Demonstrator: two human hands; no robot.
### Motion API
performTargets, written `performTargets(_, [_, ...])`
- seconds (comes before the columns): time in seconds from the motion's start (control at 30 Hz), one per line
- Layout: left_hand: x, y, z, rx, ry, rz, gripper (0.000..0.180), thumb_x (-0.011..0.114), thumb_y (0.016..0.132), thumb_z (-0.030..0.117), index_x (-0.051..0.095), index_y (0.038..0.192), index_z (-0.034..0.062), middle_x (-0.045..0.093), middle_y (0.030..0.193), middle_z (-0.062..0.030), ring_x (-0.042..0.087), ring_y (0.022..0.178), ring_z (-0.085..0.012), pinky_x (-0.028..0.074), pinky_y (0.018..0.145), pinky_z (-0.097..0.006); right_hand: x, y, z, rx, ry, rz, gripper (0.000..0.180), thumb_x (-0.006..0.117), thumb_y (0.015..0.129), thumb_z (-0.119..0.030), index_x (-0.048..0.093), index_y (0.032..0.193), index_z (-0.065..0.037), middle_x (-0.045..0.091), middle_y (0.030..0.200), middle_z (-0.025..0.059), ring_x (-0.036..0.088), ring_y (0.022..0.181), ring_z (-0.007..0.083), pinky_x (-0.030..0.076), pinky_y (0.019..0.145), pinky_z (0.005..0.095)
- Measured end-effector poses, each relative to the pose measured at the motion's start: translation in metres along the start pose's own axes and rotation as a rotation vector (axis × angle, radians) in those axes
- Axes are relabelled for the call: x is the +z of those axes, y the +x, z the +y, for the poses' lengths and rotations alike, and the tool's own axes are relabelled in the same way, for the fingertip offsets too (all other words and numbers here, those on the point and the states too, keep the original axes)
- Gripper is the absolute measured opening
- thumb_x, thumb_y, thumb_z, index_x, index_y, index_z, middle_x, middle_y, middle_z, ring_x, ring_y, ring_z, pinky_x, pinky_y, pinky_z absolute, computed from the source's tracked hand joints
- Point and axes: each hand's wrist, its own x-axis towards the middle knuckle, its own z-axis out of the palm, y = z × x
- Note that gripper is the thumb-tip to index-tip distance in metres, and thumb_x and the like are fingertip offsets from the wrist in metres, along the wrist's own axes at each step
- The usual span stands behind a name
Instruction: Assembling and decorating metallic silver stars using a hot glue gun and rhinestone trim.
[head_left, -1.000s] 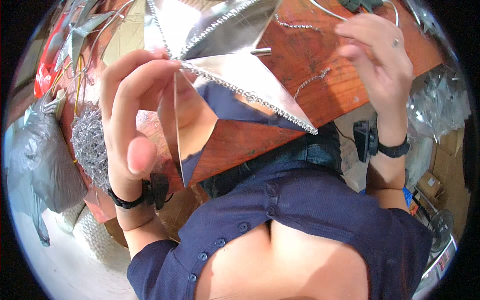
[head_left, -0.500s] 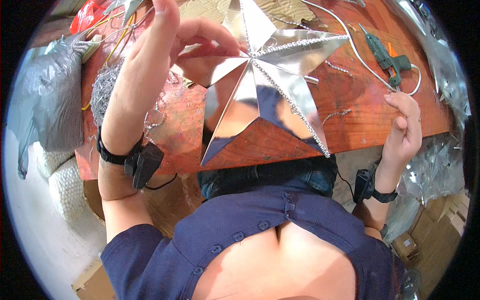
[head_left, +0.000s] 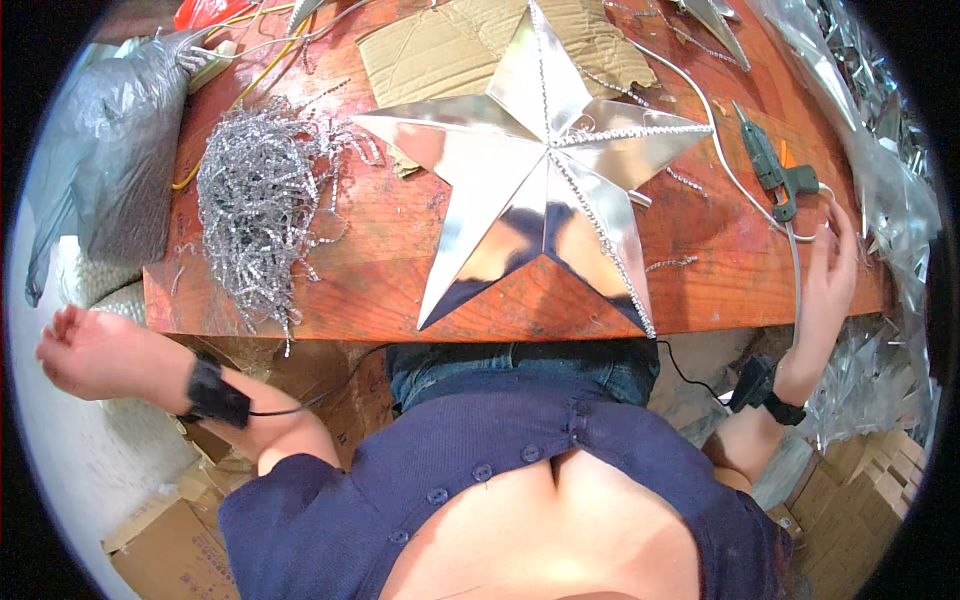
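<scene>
A silver mirror-like star (head_left: 490, 190) lies across the red-brown wooden table, with rhinestone chain (head_left: 590, 212) along several of its ridges. My left hand (head_left: 105, 352) is off the table's left edge, its fingers loosely curled and nothing visible in them. At the right, my right hand (head_left: 832, 262) has its fingers stretched out beside a green glue gun (head_left: 768, 165). A pale glue stick (head_left: 796, 285) extends from the back of the gun, alongside that hand. The right thumb is hidden. A tangled heap of silver rhinestone chain (head_left: 255, 205) lies left of the star.
Cardboard (head_left: 420, 50) lies under the star's far side. The gun's white cord (head_left: 705, 95) curves across the table. A grey plastic bag (head_left: 135, 150) stands at the left edge; clear plastic wrapping (head_left: 830, 80) borders the right. Boxes (head_left: 175, 545) stand below the table at the left.
My left hand has let go of the star and swung down and left, off the table. The star now lies lower on the tabletop. My right hand's fingers have straightened beside the glue gun.
</scene>
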Motion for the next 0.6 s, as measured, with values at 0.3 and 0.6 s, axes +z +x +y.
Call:
performTargets(0.3, [0.073, -0.189, 0.075, -0.459, 0.220, -1.257, 0.011, 0.067, 0.072, -0.006, 0.062, 0.080, 0.0011, 0.068, 0.080, -0.0118, 0.065, 0.072, -0.0195, 0.051, 0.065, -0.027, 0.023, 0.027, 0.005, 0.088, 0.010, -0.250, 0.034, 0.052, 0.094, -0.022, 0.054, 0.122, -0.003, 0.056, 0.119, 0.0089, 0.051, 0.107, 0.0187, 0.038, 0.093, 0.0310])
performTargets(0.6, [0.130, -0.224, 0.062, -0.316, -0.117, -1.453, 0.018, 0.069, 0.065, -0.001, 0.062, 0.082, 0.0008, 0.066, 0.081, -0.0096, 0.065, 0.073, -0.0236, 0.053, 0.066, -0.033, 0.039, -0.018, -0.138, -0.547, 0.135, -0.363, 0.017, 0.070, 0.072, -0.007, 0.069, 0.088, -0.009, 0.058, 0.091, 0.0048, 0.055, 0.078, 0.0185, 0.042, 0.072, 0.0306])
